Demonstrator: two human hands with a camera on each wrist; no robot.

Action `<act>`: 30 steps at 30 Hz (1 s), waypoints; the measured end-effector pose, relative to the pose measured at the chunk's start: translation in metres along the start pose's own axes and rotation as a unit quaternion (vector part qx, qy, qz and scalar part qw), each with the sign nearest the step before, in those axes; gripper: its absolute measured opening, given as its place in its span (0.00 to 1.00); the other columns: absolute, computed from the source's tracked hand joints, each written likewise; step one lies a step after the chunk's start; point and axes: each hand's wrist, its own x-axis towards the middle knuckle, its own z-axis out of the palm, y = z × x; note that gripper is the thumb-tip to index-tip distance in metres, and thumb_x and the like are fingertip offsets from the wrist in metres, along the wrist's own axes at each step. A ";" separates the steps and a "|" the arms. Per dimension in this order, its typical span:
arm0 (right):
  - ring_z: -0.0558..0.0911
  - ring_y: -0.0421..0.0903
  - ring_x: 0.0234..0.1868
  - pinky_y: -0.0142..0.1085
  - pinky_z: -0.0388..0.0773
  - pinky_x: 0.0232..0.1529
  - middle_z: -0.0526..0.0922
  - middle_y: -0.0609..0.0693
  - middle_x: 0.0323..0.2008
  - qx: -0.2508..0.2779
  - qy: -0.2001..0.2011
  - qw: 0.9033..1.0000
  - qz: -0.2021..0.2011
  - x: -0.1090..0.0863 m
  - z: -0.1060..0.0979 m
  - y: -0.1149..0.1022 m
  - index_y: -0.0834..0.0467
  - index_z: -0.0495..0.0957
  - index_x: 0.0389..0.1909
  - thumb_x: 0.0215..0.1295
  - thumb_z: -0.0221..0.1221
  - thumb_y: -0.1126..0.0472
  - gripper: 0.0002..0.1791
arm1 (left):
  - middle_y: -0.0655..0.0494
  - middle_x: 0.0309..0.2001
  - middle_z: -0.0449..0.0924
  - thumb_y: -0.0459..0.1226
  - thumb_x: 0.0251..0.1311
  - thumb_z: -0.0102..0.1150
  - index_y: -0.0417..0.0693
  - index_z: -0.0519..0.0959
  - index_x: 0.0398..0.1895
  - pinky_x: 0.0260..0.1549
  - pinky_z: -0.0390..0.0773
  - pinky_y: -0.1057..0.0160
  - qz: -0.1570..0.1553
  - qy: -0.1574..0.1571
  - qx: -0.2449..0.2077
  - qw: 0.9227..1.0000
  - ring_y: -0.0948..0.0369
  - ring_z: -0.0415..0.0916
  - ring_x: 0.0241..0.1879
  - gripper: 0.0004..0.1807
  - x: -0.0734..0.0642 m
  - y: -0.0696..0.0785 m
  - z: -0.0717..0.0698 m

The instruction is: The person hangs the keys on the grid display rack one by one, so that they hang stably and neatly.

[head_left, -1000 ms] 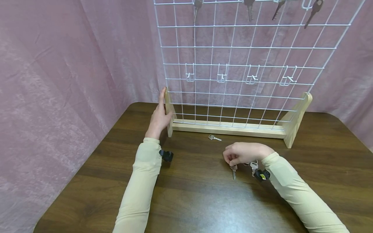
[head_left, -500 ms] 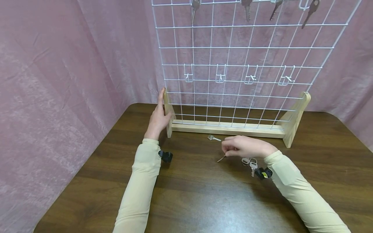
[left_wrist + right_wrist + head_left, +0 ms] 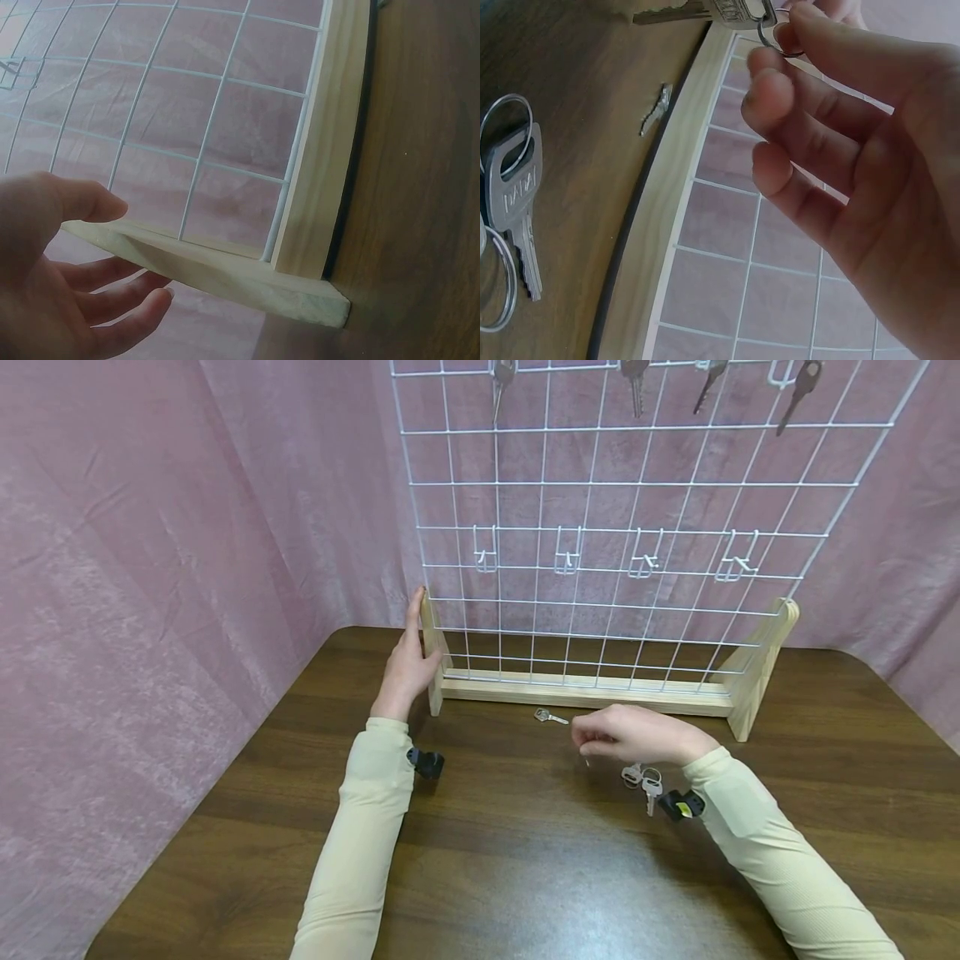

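My right hand is above the table, pinching a key ring between thumb and fingertip. From that ring a silver key sticks out in the right wrist view; little of it shows in the head view. My left hand grips the wooden side panel of a stand, thumb on one face and fingers on the other. White wire grid rises from this stand, with several white hooks along its lower row. One loose key lies just before the stand's base bar.
Two more ringed keys lie on the table under my right wrist. Higher up the grid, several keys hang from hooks. The stand's right foot is beyond my right hand. A pink curtain hangs behind.
My right hand has moved slightly up and toward the stand, carrying the key. The key has turned from hanging down to almost hidden in the head view. My left hand stays put.
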 end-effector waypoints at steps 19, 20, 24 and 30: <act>0.72 0.31 0.31 0.27 0.74 0.32 0.78 0.39 0.33 -0.030 0.034 0.999 -0.014 -0.003 -0.007 -0.004 0.50 0.77 0.36 0.68 0.56 0.63 0.04 | 0.36 0.55 0.72 0.33 0.63 0.53 0.91 0.30 0.71 0.33 0.79 0.51 0.000 -0.003 0.004 1.000 0.50 0.71 0.30 0.54 -0.001 -0.003 -0.001; 0.73 0.31 0.32 0.28 0.75 0.33 0.79 0.39 0.33 -0.035 0.037 0.999 -0.014 -0.003 -0.007 -0.005 0.50 0.78 0.36 0.68 0.56 0.63 0.04 | 0.36 0.57 0.72 0.33 0.63 0.53 0.91 0.30 0.71 0.33 0.79 0.51 0.000 -0.002 0.005 1.000 0.50 0.72 0.30 0.54 -0.002 -0.003 -0.001; 0.76 0.32 0.34 0.31 0.78 0.37 0.81 0.38 0.34 -0.050 0.063 0.997 -0.014 -0.003 -0.010 -0.008 0.49 0.79 0.37 0.67 0.57 0.64 0.06 | 0.37 0.58 0.72 0.33 0.63 0.53 0.91 0.30 0.71 0.32 0.79 0.52 0.005 -0.001 0.002 1.000 0.50 0.72 0.29 0.54 -0.001 -0.003 -0.001; 0.79 0.30 0.35 0.32 0.79 0.38 0.83 0.38 0.34 -0.074 0.112 0.991 -0.027 -0.002 -0.018 -0.013 0.49 0.80 0.38 0.65 0.59 0.65 0.06 | 0.38 0.53 0.73 0.32 0.63 0.52 0.90 0.30 0.71 0.32 0.79 0.51 0.005 -0.003 -0.003 1.000 0.50 0.72 0.30 0.54 0.000 -0.001 -0.001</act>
